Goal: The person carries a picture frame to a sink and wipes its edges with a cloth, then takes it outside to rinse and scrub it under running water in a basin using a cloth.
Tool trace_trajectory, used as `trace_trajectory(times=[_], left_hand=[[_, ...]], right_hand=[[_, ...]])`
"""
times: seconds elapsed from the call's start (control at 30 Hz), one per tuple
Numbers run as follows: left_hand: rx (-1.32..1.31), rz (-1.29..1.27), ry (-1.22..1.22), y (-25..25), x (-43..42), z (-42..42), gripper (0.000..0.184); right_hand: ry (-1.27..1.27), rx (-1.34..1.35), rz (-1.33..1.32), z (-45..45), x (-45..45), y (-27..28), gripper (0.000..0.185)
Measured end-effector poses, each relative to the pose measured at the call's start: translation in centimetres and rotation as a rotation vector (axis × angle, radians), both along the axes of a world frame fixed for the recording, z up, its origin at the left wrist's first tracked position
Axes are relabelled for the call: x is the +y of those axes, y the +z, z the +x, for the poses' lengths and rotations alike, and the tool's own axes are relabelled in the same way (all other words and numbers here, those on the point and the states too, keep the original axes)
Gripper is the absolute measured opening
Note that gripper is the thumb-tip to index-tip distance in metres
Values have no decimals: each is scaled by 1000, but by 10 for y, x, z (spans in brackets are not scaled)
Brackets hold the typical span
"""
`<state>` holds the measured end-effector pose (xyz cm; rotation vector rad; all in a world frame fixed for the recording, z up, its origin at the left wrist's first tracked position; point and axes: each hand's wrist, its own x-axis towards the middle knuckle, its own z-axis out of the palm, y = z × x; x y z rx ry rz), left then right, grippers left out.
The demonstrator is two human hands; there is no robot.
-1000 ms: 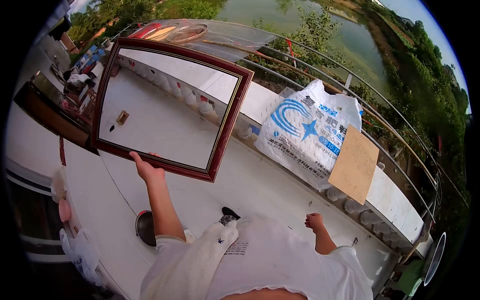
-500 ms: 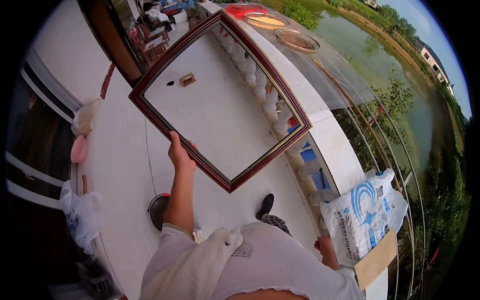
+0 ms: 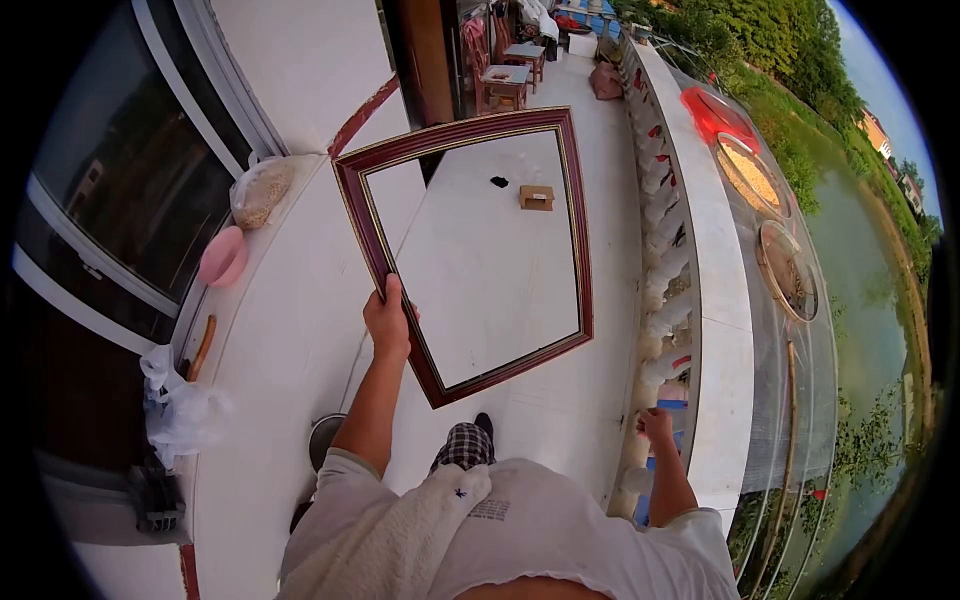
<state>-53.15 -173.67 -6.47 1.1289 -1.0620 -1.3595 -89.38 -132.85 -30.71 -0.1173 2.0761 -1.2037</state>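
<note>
Dark red, ridged and gold-lined: that's the four-sided frame (image 3: 367,215), aloft left of the white balustrade (image 3: 718,290), and the left hand (image 3: 388,320) has it gripped by one side! The right hand (image 3: 655,426) makes a loose fist near the balustrade's bulging posts (image 3: 668,319). Well left of the balustrade, a round pink bowl (image 3: 225,268).

Smooth white floor (image 3: 270,350) | dark glass pale-framed door (image 3: 130,120), left | white baluster railing (image 3: 722,340), right | greenish pond (image 3: 865,260) beyond | daylight
</note>
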Motion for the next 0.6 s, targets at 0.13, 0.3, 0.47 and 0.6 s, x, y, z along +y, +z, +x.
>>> trace_trajectory(times=[0.13,0.3,0.47,0.6], left_hand=[[-34,-4,88,-25,-105,-54,40],[-82,-115,82,-40,-261,-145,37],[-153,-190,20,-24,-399,-226,34],[-169,-188,55,-29,-509,-305,32]], right_hand=[[259,161,-166,-74,-189,57,18],[140,-68,18,-138,-264,-8,20],[-313,-434,315,-159,-217,-85,12],[-405,-495,414,-202,-260,-87,15]])
